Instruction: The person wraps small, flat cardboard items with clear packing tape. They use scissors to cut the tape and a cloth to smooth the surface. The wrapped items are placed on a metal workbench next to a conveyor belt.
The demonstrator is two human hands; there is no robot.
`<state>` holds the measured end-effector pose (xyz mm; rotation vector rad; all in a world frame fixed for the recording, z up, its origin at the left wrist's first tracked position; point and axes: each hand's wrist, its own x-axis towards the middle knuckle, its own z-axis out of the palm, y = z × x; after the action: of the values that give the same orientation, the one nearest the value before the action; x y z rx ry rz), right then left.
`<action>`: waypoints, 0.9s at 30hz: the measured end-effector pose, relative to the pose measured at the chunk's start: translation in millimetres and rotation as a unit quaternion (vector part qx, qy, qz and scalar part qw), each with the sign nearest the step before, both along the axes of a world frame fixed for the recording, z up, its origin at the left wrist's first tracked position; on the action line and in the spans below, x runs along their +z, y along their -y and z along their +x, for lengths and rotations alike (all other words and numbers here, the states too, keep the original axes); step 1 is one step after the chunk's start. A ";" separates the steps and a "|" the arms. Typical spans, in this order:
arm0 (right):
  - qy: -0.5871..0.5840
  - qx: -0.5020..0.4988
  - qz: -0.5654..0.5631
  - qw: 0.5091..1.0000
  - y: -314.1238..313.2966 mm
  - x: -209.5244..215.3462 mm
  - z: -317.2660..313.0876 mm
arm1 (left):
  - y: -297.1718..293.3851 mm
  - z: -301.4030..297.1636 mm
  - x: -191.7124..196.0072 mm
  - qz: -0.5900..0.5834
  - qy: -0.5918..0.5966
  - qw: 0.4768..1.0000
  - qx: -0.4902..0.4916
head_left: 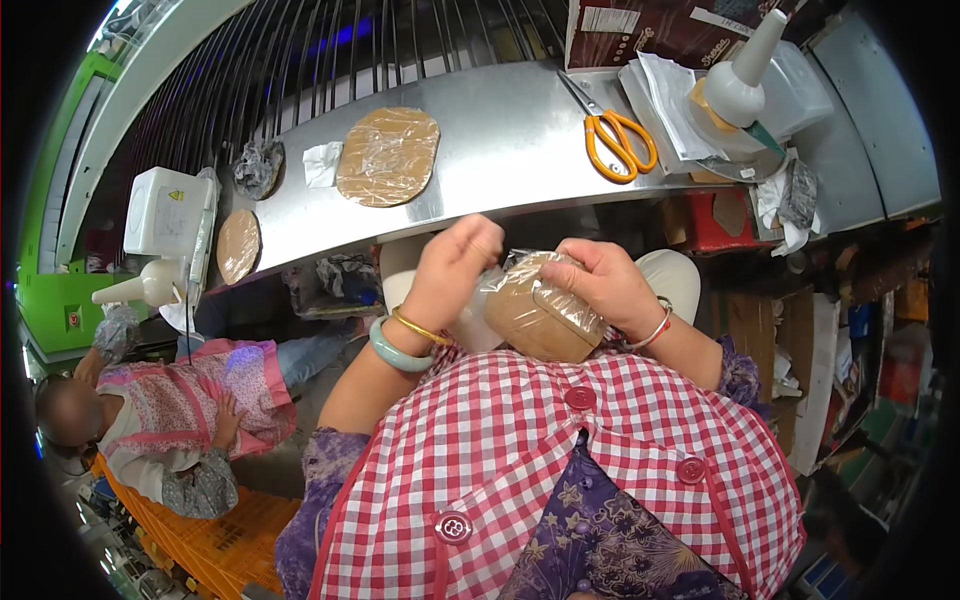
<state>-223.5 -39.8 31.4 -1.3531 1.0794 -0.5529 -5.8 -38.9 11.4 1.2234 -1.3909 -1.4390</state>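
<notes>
A brown cardboard piece with rounded edges (548, 312), wrapped in clear plastic film, is held over my lap, close to my checked apron. My right hand (605, 285) grips its upper right side, thumb on top and fingers behind. On the other side, my left hand (462, 258) is closed, its fingers curled by the loose clear plastic film (474, 318) that trails from the piece. The fingertips are partly turned away, but the film seems pinched in them. Beyond my hands, a similar film-covered brown oval (388, 157) lies flat on the metal table.
On the metal table (490, 130) lie orange-handled scissors (618, 145), a white scrap (322, 165) and a smaller brown oval (238, 246). A white cone-topped device (737, 88) stands at right beside papers. At left, a co-worker (200, 400) sits near another cone-topped device (150, 283).
</notes>
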 end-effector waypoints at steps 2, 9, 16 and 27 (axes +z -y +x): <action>0.003 -0.023 -0.011 1.000 -3.4 -2.8 0.4 | -1.9 0.4 0.1 0.029 -0.054 0.998 0.018; -0.009 -0.034 -0.087 0.996 -3.4 3.4 3.4 | -16.8 -9.7 26.5 -0.096 0.103 0.989 -0.037; -0.075 0.013 -0.132 0.988 -0.5 4.2 0.3 | -20.6 -13.5 14.8 -0.123 0.108 0.986 -0.002; 0.059 0.035 -0.067 0.995 14.5 23.1 -6.0 | -10.6 10.2 23.7 -0.184 0.106 0.976 0.048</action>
<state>-229.6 -54.3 54.5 -1.4499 0.9084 -0.6551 4.5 -28.3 35.1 1.2030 -1.6317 -0.9505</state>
